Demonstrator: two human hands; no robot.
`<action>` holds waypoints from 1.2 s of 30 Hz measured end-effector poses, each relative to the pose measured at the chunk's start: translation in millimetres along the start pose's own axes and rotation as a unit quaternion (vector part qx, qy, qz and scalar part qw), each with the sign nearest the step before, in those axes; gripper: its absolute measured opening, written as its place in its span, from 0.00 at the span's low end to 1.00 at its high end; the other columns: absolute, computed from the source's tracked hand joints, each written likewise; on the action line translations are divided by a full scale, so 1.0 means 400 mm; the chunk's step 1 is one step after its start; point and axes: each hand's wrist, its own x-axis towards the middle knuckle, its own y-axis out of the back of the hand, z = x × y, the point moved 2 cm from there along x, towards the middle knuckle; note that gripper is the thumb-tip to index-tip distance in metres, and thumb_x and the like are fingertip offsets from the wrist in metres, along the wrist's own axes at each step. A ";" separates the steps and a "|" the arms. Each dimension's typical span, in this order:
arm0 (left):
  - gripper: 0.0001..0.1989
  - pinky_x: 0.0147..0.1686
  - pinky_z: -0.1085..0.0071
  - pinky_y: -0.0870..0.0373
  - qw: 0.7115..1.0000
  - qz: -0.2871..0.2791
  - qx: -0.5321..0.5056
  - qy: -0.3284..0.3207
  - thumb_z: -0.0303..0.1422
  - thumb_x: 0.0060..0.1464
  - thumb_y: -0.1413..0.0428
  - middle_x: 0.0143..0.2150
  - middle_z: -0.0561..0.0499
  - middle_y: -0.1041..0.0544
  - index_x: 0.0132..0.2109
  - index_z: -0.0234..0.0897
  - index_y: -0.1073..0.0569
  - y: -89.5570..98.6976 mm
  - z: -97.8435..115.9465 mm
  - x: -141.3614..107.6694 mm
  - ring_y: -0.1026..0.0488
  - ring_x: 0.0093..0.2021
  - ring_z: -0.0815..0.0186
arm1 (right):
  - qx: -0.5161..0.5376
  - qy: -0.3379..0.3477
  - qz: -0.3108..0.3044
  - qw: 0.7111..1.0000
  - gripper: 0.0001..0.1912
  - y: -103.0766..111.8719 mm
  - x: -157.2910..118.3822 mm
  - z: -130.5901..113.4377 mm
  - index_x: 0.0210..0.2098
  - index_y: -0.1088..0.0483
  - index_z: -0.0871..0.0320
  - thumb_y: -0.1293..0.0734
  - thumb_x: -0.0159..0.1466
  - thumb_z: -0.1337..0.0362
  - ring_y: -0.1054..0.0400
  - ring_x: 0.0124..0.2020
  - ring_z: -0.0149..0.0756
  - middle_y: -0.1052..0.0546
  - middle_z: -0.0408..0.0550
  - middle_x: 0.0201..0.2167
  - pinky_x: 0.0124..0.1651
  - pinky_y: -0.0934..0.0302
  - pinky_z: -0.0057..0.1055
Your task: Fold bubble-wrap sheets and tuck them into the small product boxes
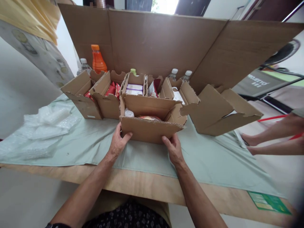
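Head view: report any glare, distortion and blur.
In the head view, the bright opening at the top is blown out, with pale haze on the tall cardboard panel; in the head view, another person's legs at right look soft and stretched; in the head view, the left hand, right hand and the open cardboard box they hold look fairly clear.

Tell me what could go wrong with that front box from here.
The front box is open on top, so if the left hand and right hand tilt it unevenly, the reddish item inside might slide or spill.

It sits close to the row of boxes behind; pushing back could jostle them and perhaps topple the orange bottle.
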 end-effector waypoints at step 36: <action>0.22 0.55 0.62 0.30 0.998 0.045 0.035 -0.027 0.43 0.58 0.36 0.52 0.45 0.21 0.55 0.37 0.26 0.058 0.049 -0.108 0.25 0.54 0.55 | -0.075 0.050 0.033 0.995 0.30 0.011 -0.088 -0.016 0.51 0.25 0.55 0.26 0.59 0.40 0.27 0.55 0.54 0.19 0.56 0.51 0.62 0.35 0.51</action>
